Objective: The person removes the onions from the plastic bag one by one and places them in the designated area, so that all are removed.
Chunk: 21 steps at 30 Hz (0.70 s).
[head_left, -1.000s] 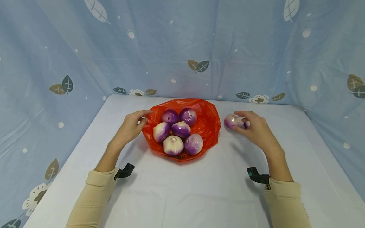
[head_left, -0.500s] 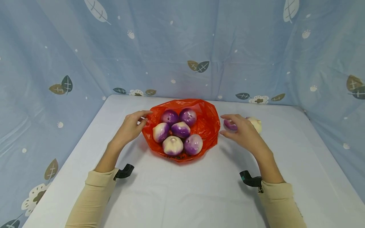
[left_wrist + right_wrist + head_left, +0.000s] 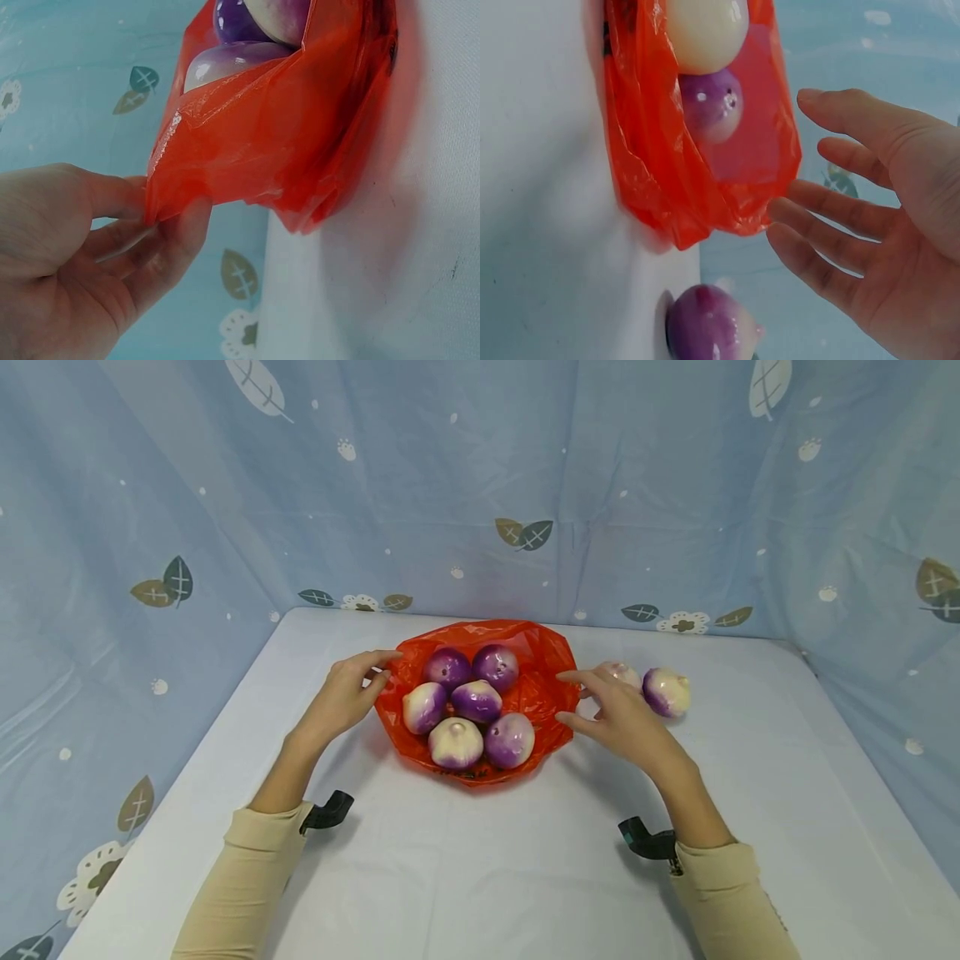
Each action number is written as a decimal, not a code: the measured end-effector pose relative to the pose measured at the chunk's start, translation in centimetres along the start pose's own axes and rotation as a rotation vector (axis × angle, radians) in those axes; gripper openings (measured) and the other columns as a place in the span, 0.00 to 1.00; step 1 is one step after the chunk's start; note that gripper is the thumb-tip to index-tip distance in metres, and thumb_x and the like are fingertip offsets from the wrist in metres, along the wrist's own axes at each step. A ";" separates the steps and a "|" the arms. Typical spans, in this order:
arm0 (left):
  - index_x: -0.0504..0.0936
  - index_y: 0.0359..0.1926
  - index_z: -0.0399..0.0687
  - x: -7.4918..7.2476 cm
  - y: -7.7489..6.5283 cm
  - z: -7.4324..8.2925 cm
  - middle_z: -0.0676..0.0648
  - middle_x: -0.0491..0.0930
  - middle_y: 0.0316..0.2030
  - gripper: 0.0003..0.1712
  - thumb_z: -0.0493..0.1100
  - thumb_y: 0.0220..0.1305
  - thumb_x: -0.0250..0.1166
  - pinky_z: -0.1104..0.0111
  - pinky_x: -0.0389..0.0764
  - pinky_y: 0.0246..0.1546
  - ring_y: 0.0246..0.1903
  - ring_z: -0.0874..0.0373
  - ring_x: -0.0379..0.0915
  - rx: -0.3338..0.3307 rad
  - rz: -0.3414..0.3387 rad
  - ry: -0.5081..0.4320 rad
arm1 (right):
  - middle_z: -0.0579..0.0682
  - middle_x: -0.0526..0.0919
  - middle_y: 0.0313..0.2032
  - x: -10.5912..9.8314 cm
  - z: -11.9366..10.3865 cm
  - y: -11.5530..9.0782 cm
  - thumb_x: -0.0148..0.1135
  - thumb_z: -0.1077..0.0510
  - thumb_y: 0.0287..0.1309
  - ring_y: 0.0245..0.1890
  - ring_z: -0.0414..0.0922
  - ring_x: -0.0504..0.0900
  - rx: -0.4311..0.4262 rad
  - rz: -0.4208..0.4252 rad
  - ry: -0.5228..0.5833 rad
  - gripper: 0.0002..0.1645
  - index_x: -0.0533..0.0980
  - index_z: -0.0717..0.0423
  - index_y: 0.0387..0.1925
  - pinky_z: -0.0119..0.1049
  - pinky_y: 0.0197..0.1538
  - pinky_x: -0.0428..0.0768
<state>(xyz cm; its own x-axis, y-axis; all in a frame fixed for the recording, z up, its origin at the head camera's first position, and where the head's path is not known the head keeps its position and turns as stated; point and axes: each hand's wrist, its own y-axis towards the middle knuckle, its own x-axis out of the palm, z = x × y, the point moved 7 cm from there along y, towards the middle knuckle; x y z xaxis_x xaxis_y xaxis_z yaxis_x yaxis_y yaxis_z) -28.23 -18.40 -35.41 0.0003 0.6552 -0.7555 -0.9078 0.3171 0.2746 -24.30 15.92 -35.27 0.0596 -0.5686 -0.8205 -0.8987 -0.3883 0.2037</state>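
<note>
A red plastic bag [image 3: 551,693] stands with its mouth spread wide and several glossy purple-and-white onions [image 3: 456,742] inside. At its left rim, my left hand [image 3: 347,691] pinches the edge between thumb and fingers; the left wrist view shows the red film [image 3: 225,150] between them. My right hand [image 3: 622,714] hovers at the bag's right rim with fingers spread and nothing held. In the right wrist view its fingers [image 3: 832,206] reach right up to the bag's edge. Two more onions lie behind the right hand, a pale one [image 3: 621,673] partly covered and a purple-and-white one [image 3: 667,692].
A white cloth [image 3: 480,860] covers the table. Blue patterned curtain [image 3: 420,485] rises behind it and along both sides. Black camera mounts [image 3: 647,841] sit on both wrists above beige sleeves [image 3: 735,893].
My right hand has moved left from over the two loose onions to the bag's right rim, uncovering the onions. The left hand and the bag have stayed in place.
</note>
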 end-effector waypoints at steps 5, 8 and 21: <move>0.77 0.61 0.40 0.0 0.0 0.0 0.36 0.81 0.52 0.21 0.32 0.69 0.53 0.51 0.85 0.47 0.46 0.42 0.80 0.001 0.005 0.003 | 0.55 0.82 0.48 0.5 -0.5 0.1 0.71 0.49 0.56 0.47 0.52 0.81 -0.034 -0.005 0.003 0.33 0.73 0.50 0.62 0.43 0.42 0.86; 0.77 0.61 0.40 0.1 0.0 -0.1 0.36 0.81 0.52 0.21 0.32 0.69 0.53 0.52 0.85 0.46 0.46 0.42 0.80 -0.002 0.002 0.006 | 0.54 0.82 0.46 0.9 -0.6 0.1 0.71 0.50 0.55 0.45 0.50 0.79 -0.047 -0.009 -0.006 0.32 0.73 0.50 0.61 0.44 0.43 0.86; 0.77 0.61 0.41 0.0 0.0 0.0 0.36 0.81 0.52 0.20 0.32 0.69 0.53 0.52 0.85 0.46 0.46 0.42 0.80 -0.005 0.000 0.006 | 0.52 0.80 0.51 1.6 -1.8 0.2 0.70 0.48 0.56 0.45 0.50 0.80 -0.087 -0.025 -0.021 0.31 0.74 0.51 0.60 0.47 0.49 0.85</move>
<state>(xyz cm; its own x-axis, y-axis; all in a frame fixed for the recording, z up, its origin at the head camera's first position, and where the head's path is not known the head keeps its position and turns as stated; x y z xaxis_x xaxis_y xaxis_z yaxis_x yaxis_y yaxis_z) -28.27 -18.42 -35.43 -0.0023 0.6514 -0.7587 -0.9100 0.3132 0.2716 -23.60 13.68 -35.59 0.0717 -0.5428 -0.8368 -0.8558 -0.4644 0.2279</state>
